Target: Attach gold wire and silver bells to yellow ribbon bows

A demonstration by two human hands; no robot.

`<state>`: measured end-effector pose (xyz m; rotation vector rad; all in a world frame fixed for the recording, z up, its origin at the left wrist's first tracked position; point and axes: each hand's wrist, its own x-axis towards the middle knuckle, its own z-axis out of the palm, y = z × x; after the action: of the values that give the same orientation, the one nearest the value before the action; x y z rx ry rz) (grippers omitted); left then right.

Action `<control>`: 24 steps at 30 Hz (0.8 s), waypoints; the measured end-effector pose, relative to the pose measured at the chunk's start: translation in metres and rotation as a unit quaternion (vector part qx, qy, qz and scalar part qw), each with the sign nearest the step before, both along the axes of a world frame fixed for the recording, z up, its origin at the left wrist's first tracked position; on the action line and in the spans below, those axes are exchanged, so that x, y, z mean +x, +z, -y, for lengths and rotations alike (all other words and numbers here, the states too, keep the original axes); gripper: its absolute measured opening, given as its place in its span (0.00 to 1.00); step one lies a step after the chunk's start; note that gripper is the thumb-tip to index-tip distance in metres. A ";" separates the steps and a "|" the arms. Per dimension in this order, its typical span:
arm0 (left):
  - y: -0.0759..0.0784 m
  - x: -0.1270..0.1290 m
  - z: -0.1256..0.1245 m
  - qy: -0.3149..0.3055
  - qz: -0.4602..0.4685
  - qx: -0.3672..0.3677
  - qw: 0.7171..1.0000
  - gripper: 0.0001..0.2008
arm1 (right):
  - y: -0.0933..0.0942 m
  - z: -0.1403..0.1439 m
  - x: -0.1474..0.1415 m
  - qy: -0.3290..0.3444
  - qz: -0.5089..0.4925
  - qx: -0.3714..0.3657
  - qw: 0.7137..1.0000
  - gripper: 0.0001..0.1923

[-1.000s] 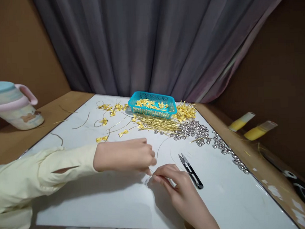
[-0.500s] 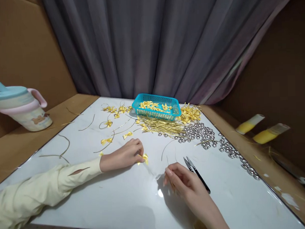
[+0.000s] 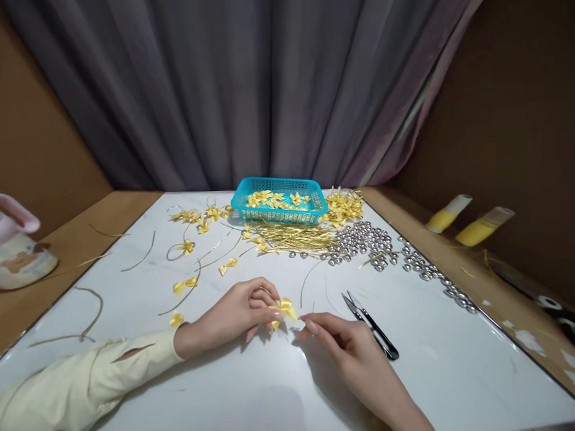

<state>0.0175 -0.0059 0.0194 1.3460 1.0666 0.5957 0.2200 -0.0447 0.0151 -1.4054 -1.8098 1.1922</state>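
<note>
Fingertips of the left hand (image 3: 234, 311) pinch a small yellow ribbon bow (image 3: 286, 308) just above the white board (image 3: 237, 393), while the right hand (image 3: 343, 345) reaches in beside it, fingers loosely curled and holding nothing I can make out. Finished bows fill the blue basket (image 3: 278, 201) – yet gold wires (image 3: 292, 237), silver beads (image 3: 364, 241) and loose bows (image 3: 185, 284) lie unused, so plenty remains. Snips (image 3: 371, 326) rest near the right hand.

The pink-handled cup (image 3: 10, 247) at far left was cut off by the frame's edge. The left hand (image 3: 234, 311) hid part of the yellow bow (image 3: 286, 308). A dark object (image 3: 555, 307) at right stayed unidentifiable.
</note>
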 end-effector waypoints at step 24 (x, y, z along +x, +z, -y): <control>-0.011 0.002 0.006 0.003 0.197 -0.216 0.956 0.10 | -0.001 0.010 0.000 0.039 -0.044 -0.001 0.998 0.23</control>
<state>0.0190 -0.0121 0.0081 0.7999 0.8117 0.5667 0.2201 -0.0542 0.0136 -1.2723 -1.8170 1.2764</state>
